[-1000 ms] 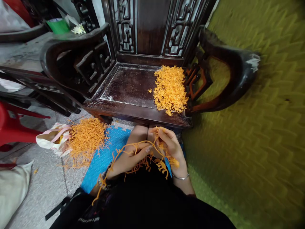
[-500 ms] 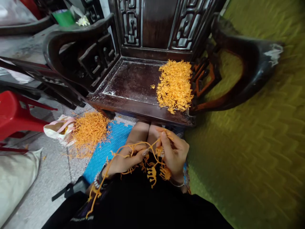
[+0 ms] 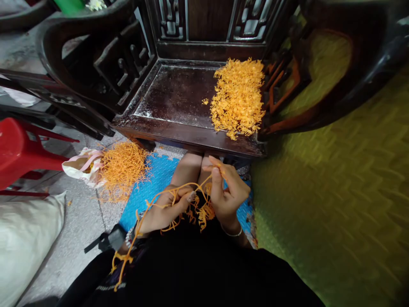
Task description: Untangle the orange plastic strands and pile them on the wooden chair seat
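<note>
My left hand (image 3: 168,212) is closed, thumb against fingers, on a branching orange plastic sprue (image 3: 138,232). One end of the sprue trails over my left wrist toward my lap. Small orange animal figures (image 3: 206,214) hang from its branches between my hands. My right hand (image 3: 230,192) is raised a little higher, its thumb and fingers pinching the sprue's far end; whether a figure is also inside that grip is hidden. In front of me, a heap of loose orange figures (image 3: 238,98) lies on the right part of the wooden chair seat (image 3: 179,96).
Bare orange runners (image 3: 126,168) are heaped on the floor at left, against a white bag (image 3: 81,164). Farther left are a red stool (image 3: 19,145) and a pale sack (image 3: 30,238). Blue matting (image 3: 150,175) lies under my legs. A yellow-green surface (image 3: 332,213) borders the right.
My right hand has risen slightly and tilted, with its fingers pointing more upward. The figures below it hang closer together. My left hand keeps its hold, and the camera view has shifted.
</note>
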The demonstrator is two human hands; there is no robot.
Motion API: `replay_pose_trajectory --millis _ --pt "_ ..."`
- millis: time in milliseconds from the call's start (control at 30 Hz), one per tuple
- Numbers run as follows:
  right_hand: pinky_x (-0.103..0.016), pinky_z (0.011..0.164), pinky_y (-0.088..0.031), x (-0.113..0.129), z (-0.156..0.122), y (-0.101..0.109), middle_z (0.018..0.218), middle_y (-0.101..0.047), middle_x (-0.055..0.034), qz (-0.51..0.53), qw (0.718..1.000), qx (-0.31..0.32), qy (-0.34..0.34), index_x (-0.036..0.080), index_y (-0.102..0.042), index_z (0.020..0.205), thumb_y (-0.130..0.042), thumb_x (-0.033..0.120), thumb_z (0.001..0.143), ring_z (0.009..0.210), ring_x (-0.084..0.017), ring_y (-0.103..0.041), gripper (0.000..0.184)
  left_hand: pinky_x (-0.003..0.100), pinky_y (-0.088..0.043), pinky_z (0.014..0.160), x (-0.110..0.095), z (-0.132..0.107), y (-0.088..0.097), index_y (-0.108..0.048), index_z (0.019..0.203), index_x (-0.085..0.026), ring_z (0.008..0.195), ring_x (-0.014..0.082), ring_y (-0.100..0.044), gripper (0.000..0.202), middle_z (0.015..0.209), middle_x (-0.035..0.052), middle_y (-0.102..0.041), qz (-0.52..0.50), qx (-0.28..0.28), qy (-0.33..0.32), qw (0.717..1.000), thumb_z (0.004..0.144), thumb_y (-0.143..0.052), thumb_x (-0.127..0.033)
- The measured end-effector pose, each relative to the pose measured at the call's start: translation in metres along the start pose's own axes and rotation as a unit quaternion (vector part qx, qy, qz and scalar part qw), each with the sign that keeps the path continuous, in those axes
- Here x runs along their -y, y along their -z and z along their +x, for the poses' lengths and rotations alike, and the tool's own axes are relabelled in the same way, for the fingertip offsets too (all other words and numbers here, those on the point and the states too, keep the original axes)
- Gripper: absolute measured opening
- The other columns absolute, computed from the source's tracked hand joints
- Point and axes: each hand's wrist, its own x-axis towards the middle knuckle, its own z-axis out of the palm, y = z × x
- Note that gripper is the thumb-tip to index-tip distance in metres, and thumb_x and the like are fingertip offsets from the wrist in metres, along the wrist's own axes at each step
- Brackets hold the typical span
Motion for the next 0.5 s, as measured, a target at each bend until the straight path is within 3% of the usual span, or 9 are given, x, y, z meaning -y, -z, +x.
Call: replay_pose_trajectory --millis 233,367,433,500 --pt "-0.035 0.074 -0.048 -0.001 -0.002 -0.003 0.085 -0.074 -0.0033 0.003 1.0 -0.015 0.016 0.024 -0.068 0.105 -0.049 0.016 0.091 0.077 -0.018 -0.068 0.024 0.026 -0.024 0.051 0.004 0.005 -0.005 -0.033 0.06 -0.019 0.053 0.0097 -0.026 0.042 0.059 -0.0042 -0.03 -0.051 -0.004 0.01 0.999 0.095 -0.041 -0.04" --pt "-0.036 0.073 -0.05 -0.01 0.005 0.004 0.08 -0.073 -0.0046 0.036 0.998 -0.015 -0.041 0.022 -0.068 0.106 -0.049 0.023 0.093 0.072 -0.019 -0.067 0.023 0.026 -0.025 0.049 0.005 0.006 -0.009 -0.039 0.061 -0.019 0.052 0.0099 -0.028 0.044 0.057 -0.0033 -0.034 -0.133 0.0 0.063 0.989 0.09 -0.047 -0.051" --pt "-0.032 0.064 -0.049 -0.023 0.021 0.021 0.07 -0.068 -0.0025 0.067 0.984 -0.137 -0.096 0.022 -0.068 0.1 -0.047 0.03 0.094 0.062 -0.017 -0.064 0.024 0.027 -0.027 0.048 0.01 0.001 -0.008 -0.036 0.057 -0.021 0.048 0.0098 -0.027 0.049 0.051 -0.0041 -0.031 -0.221 0.014 0.086 0.971 0.085 -0.051 -0.057" --pt "-0.027 0.052 -0.043 -0.034 0.039 0.044 0.058 -0.059 0.0017 0.095 0.931 -0.33 -0.12 0.02 -0.067 0.091 -0.048 0.035 0.093 0.048 -0.012 -0.054 0.025 0.027 -0.027 0.046 0.019 -0.004 -0.004 -0.031 0.053 -0.022 0.043 0.0087 -0.022 0.053 0.045 -0.0061 -0.023 -0.29 0.011 0.098 0.952 0.082 -0.054 -0.059"
